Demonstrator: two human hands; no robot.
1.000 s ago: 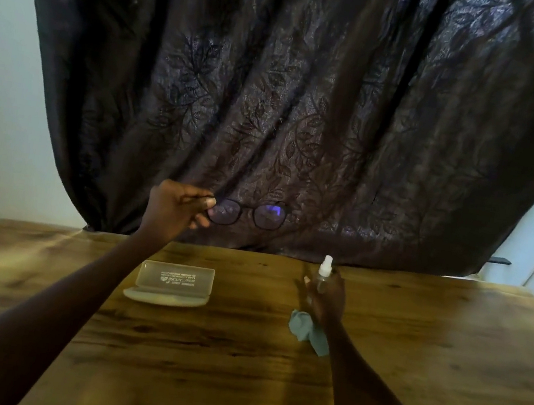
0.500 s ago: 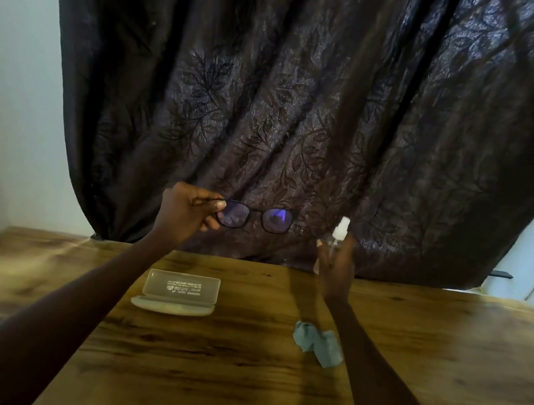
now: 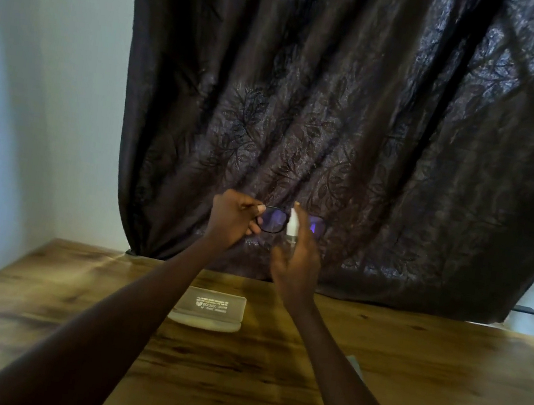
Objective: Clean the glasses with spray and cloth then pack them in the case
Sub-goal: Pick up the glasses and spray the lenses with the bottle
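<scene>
One pair of glasses (image 3: 285, 221) in the left grip (image 3: 233, 220), one spray bottle (image 3: 293, 224) in the right grip (image 3: 297, 259), one case (image 3: 210, 308) and one cloth (image 3: 356, 363) below both.

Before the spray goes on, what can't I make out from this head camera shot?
- Pale blue cleaning cloth: mostly hidden behind the right forearm.
- Small white-capped spray bottle: body covered by the right hand, motion-blurred.
- Dark-framed glasses: right lens partly behind bottle; temples hidden by the left hand.
- Translucent plastic case: print too small.
</scene>
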